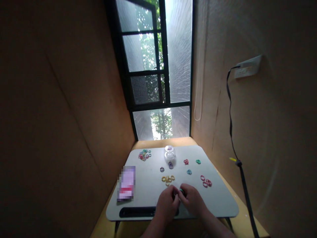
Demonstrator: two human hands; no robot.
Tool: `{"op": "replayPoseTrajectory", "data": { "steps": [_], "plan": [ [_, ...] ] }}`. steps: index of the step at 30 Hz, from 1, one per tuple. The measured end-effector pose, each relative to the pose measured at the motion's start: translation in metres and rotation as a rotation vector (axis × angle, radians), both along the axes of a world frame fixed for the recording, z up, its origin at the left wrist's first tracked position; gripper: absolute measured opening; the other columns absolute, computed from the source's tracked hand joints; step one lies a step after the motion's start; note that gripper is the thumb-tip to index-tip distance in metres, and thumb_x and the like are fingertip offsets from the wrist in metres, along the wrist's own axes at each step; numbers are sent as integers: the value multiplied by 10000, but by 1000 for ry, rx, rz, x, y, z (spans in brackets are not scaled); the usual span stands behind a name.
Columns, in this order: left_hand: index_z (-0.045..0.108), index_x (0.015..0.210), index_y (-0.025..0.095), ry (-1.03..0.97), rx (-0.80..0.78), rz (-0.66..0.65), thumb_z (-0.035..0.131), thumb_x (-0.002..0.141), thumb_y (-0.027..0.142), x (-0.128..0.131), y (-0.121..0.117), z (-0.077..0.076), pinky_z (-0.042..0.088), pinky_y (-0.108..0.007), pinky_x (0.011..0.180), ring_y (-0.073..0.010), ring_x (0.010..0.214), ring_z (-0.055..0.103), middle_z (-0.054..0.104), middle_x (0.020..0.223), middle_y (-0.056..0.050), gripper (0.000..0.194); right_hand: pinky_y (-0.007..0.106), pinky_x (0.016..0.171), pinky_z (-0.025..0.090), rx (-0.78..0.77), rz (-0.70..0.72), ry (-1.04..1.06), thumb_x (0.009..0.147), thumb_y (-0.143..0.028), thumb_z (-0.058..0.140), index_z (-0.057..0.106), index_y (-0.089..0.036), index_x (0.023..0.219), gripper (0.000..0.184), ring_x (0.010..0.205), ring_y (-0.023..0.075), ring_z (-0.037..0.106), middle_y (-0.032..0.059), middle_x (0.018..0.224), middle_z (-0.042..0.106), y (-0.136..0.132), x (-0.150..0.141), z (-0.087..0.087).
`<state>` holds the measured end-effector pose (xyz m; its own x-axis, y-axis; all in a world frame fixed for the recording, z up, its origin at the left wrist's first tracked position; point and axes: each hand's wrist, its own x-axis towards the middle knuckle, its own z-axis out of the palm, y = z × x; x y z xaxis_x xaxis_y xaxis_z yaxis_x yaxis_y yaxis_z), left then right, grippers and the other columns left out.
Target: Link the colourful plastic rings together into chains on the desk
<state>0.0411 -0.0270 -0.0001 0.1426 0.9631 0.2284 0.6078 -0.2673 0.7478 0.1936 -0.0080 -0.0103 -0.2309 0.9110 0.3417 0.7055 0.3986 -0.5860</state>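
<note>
Left hand (168, 203), fingers curled, grip cannot be told | right hand (192, 198), pinching small green item (182, 190) (mostly hidden), left hand's 1–2 o'clock | yellow rings (169, 180), left hand's 12 | clear jar (169, 154), 12 o'clock on tabletop (146, 190).

Close walls (277, 132) (plus window (151, 54)) show a narrow room.

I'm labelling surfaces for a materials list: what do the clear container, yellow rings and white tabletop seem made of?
Clear container: glossy plastic or glass; see-through with pale highlights, which leaves both open.
Yellow rings: perhaps plastic or elastic, judging by their bright, even colour; too small to be sure.
White tabletop: probably laminate, smooth and satin, going by its even, grainless surface.
</note>
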Motion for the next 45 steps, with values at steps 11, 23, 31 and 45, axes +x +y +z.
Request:
{"op": "replayPoseTrajectory", "data": {
  "steps": [11,23,31,45],
  "plan": [
    [587,803,195,-14,-4,-13,515,848,211,0,-1,0,356,-253,636,-147,682,553,630,738,0,87,249,578,276,4,6,6,867,-296,470,416,-206,654,237,607,133,470,-18,635,526,-3,1,1],
    [575,796,201,14,-18,-8,512,847,208,3,-3,4,349,-255,636,-150,680,539,612,730,2,80,249,594,278,4,21,23,868,-280,478,441,-202,659,226,625,132,472,-14,651,539,-4,3,5],
    [549,787,202,50,-38,-8,507,877,262,5,0,2,343,-250,618,-146,655,522,587,701,9,116,250,585,256,-49,34,81,834,-252,518,450,-199,644,208,616,125,447,-16,640,537,-1,6,11],
    [563,786,198,56,-94,-13,506,901,315,10,8,7,379,-247,626,-150,658,549,609,699,4,173,256,591,250,-98,61,151,831,-274,551,530,-197,671,179,629,130,454,-7,663,558,7,11,13]
  ]
}}
